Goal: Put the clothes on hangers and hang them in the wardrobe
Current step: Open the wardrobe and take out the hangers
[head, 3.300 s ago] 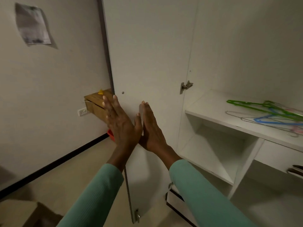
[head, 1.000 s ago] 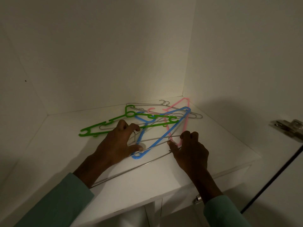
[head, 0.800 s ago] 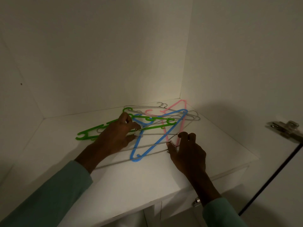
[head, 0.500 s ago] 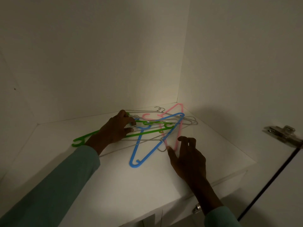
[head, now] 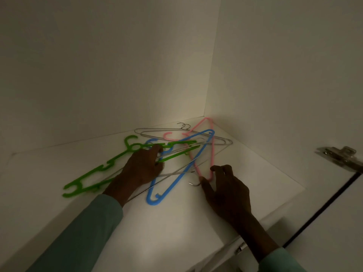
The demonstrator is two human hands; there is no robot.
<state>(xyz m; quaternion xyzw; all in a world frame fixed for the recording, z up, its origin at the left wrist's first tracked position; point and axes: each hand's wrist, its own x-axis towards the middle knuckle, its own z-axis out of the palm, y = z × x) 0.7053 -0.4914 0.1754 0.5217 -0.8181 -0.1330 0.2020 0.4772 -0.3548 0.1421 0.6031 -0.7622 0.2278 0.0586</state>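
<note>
On shelf, 12 o'clock: hanger pile tangled | L hand clamped on green hanger | R hand fingers curled by pink hanger, grip n/k | risk: lift drags snagged wire hangers off edge

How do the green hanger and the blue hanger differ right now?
The green hanger is thick with notched arms; the blue hanger is a slim smooth outline. The green hanger lies across the left of the shelf; the blue hanger runs from front to back corner. The left hand grips the green hanger; the blue hanger's near end lies free. Both lie on the shelf.
</note>
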